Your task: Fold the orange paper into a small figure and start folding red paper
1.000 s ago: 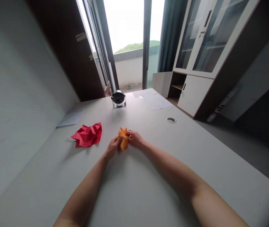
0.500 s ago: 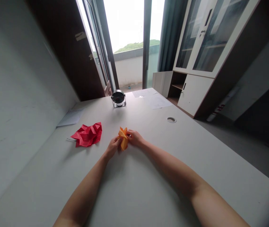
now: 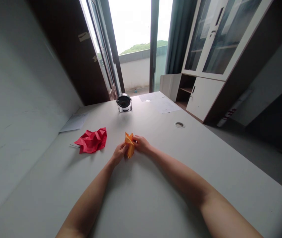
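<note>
Pointed orange paper piece (image 3: 130, 151): folded, unreleased; left hand (image 3: 119, 153) and right hand (image 3: 142, 144) pinch its sides. Remaining folds unclear. Creased red paper sheet (image 3: 91, 141) lies apart.

The orange paper (image 3: 130, 148) differs only slightly from a second ago: its upper-left point leans a touch more toward the left edge of the bench (image 3: 150, 191). The fingertips of the left hand (image 3: 120, 153) seem a little farther across its side, toward the bench's right edge. The view tips down slightly, bringing the bench's far edge a bit higher.
</note>
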`<state>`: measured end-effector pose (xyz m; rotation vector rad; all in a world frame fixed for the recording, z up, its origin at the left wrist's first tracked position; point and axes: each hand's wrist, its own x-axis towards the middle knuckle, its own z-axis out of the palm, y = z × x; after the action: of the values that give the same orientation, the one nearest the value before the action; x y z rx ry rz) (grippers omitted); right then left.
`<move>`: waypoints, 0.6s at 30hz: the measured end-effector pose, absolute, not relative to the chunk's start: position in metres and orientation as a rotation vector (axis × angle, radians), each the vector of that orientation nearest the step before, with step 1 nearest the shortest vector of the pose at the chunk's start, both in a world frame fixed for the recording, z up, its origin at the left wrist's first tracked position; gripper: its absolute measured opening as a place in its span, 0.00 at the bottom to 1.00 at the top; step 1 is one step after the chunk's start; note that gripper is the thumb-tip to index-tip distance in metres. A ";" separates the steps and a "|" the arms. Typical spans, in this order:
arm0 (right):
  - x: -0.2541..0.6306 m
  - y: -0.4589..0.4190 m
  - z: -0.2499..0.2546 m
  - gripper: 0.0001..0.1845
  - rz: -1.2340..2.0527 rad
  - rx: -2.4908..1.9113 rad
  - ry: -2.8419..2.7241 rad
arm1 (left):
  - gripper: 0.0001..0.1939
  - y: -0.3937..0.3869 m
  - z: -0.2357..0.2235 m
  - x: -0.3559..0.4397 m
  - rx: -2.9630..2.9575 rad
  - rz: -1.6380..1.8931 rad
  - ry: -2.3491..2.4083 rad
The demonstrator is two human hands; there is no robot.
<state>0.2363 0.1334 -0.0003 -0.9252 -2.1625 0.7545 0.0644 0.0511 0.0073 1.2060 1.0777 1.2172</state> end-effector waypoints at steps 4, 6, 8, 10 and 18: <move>0.236 0.133 0.000 0.07 0.757 -0.907 -2.166 | 0.24 0.050 0.011 0.066 1.220 1.205 1.095; 0.236 0.134 -0.001 0.07 0.757 -0.916 -2.165 | 0.23 0.050 0.010 0.065 1.255 1.210 1.115; 0.236 0.135 -0.001 0.08 0.757 -0.924 -2.165 | 0.23 0.051 0.008 0.064 1.290 1.214 1.127; 0.236 0.135 -0.002 0.08 0.754 -0.931 -2.161 | 0.22 0.051 0.007 0.063 1.310 1.209 1.125; 0.235 0.135 -0.003 0.08 0.744 -0.944 -2.159 | 0.23 0.050 0.007 0.062 1.330 1.192 1.145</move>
<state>0.2348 0.1355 -0.0035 -0.9435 -2.1588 0.7441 0.0617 0.0503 0.0068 1.3301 1.1451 1.1923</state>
